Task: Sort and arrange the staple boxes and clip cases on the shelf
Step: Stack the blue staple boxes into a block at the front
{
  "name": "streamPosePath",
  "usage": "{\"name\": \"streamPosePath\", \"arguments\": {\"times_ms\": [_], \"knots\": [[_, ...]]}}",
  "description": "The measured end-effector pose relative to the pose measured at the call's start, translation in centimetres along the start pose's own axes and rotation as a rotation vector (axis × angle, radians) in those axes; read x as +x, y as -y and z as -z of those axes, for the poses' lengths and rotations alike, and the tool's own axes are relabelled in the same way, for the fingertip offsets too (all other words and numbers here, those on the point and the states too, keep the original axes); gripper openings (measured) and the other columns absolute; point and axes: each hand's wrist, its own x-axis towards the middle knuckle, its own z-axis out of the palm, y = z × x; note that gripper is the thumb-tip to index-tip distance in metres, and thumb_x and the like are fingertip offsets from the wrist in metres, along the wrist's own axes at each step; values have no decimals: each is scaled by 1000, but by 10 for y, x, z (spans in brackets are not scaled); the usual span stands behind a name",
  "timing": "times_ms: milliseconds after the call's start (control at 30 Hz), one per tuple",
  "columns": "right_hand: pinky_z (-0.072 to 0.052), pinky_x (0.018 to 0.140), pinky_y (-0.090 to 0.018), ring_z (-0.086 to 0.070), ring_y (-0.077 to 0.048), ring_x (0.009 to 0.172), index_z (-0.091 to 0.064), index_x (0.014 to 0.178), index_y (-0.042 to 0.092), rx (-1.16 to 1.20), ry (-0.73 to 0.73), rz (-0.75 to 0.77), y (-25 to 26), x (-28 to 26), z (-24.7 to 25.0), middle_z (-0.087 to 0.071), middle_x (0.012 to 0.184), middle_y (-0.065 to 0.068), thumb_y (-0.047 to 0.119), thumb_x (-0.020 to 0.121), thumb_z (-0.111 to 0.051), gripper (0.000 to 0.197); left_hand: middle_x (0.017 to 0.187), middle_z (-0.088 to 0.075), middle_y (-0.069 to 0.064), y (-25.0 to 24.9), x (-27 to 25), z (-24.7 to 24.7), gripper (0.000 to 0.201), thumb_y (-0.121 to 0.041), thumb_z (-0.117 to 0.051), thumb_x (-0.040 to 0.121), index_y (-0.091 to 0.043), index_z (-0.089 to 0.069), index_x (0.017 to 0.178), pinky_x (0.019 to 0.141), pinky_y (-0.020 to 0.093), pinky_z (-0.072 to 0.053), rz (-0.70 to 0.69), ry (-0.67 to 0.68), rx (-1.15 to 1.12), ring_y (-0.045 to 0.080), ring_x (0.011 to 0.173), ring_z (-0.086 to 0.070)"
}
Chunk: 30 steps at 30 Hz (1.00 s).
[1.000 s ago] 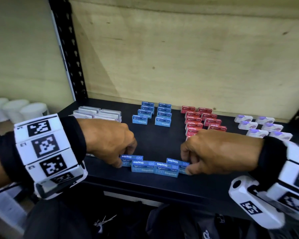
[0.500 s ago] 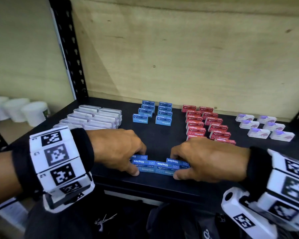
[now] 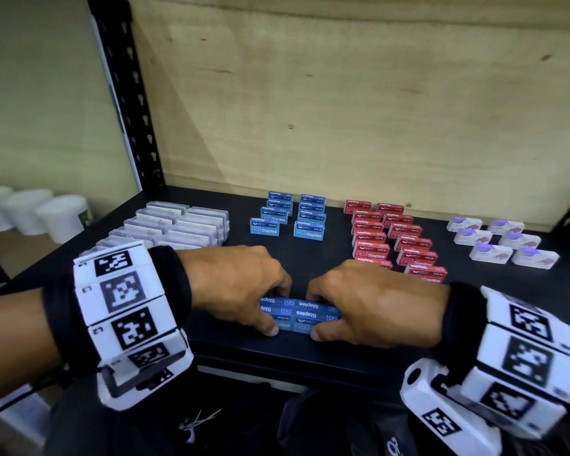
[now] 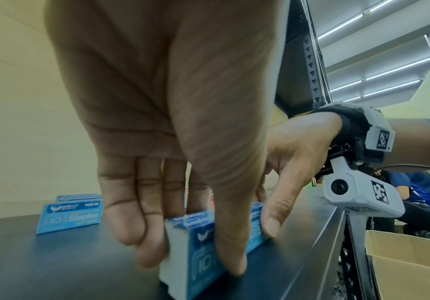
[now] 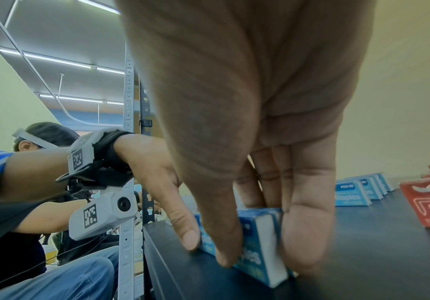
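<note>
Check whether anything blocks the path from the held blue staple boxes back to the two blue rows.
Nothing visible does. Left hand and right hand grip the blue cardboard staple boxes; bare black shelf lies before the blue rows.

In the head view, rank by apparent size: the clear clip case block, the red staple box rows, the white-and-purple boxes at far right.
1. clear clip case block
2. red staple box rows, close behind; partly hidden by the right hand, so unsure
3. white-and-purple boxes
</note>
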Motion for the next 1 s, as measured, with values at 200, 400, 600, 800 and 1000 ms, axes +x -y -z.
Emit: {"name": "streamPosePath", "arguments": {"times_ms": [200, 400, 600, 800, 1000], "knots": [[-57, 74, -42, -64, -25, 83, -63, 104, 21, -3, -1, -14, 4, 3, 0, -63, 93, -1, 51, 88, -65, 34, 88, -51, -16, 1, 0, -2, 37, -61, -68, 76, -38, -59, 104, 78, 39, -55, 4, -14, -13, 13, 88, -60], [-57, 74, -42, -64, -25, 84, -63, 106, 22, 9, -3, -18, 5, 6, -1, -63, 95, -1, 51, 88, -64, 34, 92, -55, -15, 4, -1, -4, 36, -61, -67, 77, -38, -58, 103, 79, 38, -54, 7, -25, -15, 12, 88, -59], [-56, 72, -41, -62, -21, 80, -58, 106, 25, -15, 50, 17, 1, 6, 4, -62, 93, 2, 61, 86, -60, 42, 96, -60, -15, 11, -2, 0, 51, -66, -71, 69, -37, -59, 109, 78, 33, -54, -13, -2, -66, 5, 86, -59], [-54, 86, -35, -60, -12, 97, -49, 132, 34, -27, 64, 50, -15, 8, 35, -62, 111, 12, 68, 84, -57, 59, 97, -61, -23, 29, 0, 28, 59, -62, -79, 62, -43, -58, 114, 72, 13, -47, -1, -1, -197, -6, 86, -60], [-51, 87, -30, -63, -11, 94, -62, 122, 31, -27, -58, 8, -48, 51, 66, -67, 105, 15, 55, 86, -65, 43, 91, -64, -22, 57, 32, 64, 43, -54, -75, 74, -34, -64, 110, 74, 19, -47, 81, -139, -115, 0, 82, -61]]}}
